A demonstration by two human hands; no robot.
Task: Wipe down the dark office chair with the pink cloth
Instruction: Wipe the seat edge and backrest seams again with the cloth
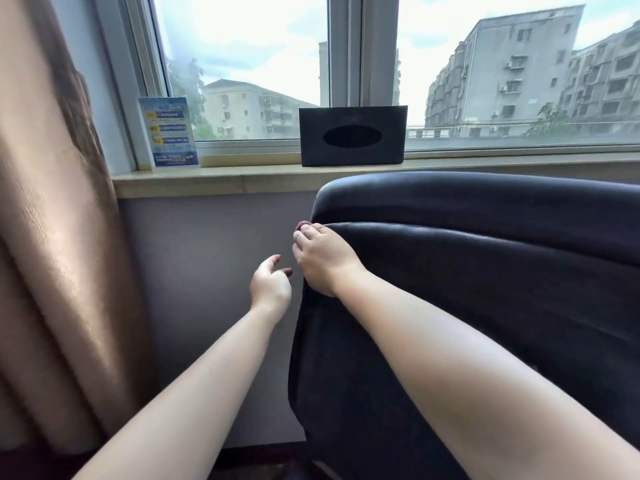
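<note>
The dark office chair [485, 271] fills the right half of the view, its padded back facing me. My right hand [322, 261] lies on the chair's left edge with its fingers curled round the pink cloth [302, 225], of which only a small bunched bit shows at the fingertips. My left hand [270, 285] hovers in the air just left of the chair, fingers loosely curled, holding nothing and touching nothing.
A wooden windowsill [214, 178] runs behind the chair, bearing a black tissue box [351, 136] and a blue printed card [169, 133]. A brown curtain [59, 237] hangs at the left. A grey wall [207, 271] lies between curtain and chair.
</note>
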